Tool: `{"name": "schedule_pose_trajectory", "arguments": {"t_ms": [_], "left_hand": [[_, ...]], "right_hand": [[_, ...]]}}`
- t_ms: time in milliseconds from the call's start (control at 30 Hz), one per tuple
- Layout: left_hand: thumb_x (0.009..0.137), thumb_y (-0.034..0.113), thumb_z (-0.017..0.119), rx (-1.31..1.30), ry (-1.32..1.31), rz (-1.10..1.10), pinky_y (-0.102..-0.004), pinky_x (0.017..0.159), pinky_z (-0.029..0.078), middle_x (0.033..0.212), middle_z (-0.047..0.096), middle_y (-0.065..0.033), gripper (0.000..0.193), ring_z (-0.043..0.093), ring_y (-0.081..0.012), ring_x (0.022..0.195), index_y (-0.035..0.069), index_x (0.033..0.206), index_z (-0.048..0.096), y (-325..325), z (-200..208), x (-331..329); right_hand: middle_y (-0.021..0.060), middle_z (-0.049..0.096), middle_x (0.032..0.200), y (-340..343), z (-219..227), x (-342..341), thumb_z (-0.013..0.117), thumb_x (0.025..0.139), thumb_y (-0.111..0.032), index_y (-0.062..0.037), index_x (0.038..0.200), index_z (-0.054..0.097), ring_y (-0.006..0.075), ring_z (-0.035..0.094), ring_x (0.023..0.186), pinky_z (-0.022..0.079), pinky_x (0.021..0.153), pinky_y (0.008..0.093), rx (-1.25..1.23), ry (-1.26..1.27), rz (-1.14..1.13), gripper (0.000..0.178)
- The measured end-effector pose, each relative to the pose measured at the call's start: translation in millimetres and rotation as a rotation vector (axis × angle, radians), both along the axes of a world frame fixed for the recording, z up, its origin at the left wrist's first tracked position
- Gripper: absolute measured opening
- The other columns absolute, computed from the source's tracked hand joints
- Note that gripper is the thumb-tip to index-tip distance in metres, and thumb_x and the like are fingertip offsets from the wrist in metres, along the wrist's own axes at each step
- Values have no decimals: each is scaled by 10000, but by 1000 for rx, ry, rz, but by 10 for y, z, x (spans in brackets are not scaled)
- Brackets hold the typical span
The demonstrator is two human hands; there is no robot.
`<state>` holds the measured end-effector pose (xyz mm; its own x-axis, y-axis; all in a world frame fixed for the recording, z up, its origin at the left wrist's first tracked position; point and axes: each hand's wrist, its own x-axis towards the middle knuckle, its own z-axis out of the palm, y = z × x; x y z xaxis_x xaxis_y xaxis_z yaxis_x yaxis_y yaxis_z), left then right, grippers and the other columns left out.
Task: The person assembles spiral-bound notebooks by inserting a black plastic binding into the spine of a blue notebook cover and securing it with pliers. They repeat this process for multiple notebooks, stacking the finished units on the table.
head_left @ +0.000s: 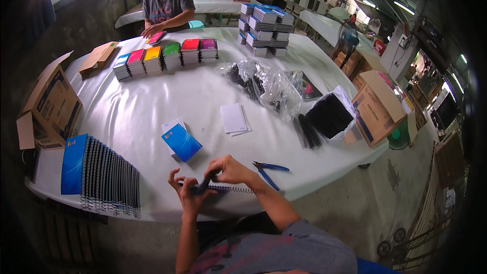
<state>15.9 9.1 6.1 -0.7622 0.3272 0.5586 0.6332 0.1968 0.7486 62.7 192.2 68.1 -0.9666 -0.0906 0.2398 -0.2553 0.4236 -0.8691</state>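
Note:
Near the table's front edge my left hand (189, 194) grips a notebook (219, 189) seen nearly edge-on, some of its fingers raised. A thin wire coil (248, 191) runs along that edge and sticks out past it to the right, under my right wrist. My right hand (229, 170) is closed on a dark strip (207, 181), blurred, which reaches down to the left hand; its kind is unclear. Just beyond my hands lies a blue-covered notebook (181, 142) over a white sheet. Right of my right hand rest blue-handled pliers (271, 172), jaws apart.
Coil-bound notebooks (104, 175) stand in a row at left, near a cardboard box (53, 104). White pages (235, 118) lie mid-table. At right are black coils (328, 116), plastic bags (274, 89) and another box (378, 106). Across, a person (167, 7) handles coloured notebooks (172, 55) beside tall stacks (265, 28).

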Motion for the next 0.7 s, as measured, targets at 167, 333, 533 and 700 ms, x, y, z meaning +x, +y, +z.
{"name": "schedule_pose_trajectory", "arguments": {"t_ms": [167,333,533,700], "left_hand": [[425,428,878,-8,62,13,-414,787,381,1152,334,-164,697,367,-328,1125,76,869,471,17,20,-18],[484,405,878,5,31,-14,-461,801,367,1008,361,-144,724,329,-343,1153,58,888,388,31,91,-20],[580,199,834,2,69,-2,-374,695,374,1031,365,-131,436,409,-278,1039,93,811,479,-40,-6,-76],[416,391,893,9,-8,-52,-414,758,400,1042,391,-154,703,378,-307,1074,92,890,469,27,-59,-71]], "right_hand": [[65,642,761,39,-73,-36,629,640,72,-39,875,696,159,633,731,488,668,266,-272,-86,53,268],[63,656,773,31,-29,-60,641,640,56,-39,870,696,131,613,702,484,653,259,-69,-90,-23,256],[59,649,790,-91,62,-86,638,624,89,-52,849,707,126,608,706,480,634,260,-283,7,210,274],[74,654,813,67,-47,-144,616,597,109,-35,854,700,164,649,764,511,692,268,76,-62,-79,306]]}}
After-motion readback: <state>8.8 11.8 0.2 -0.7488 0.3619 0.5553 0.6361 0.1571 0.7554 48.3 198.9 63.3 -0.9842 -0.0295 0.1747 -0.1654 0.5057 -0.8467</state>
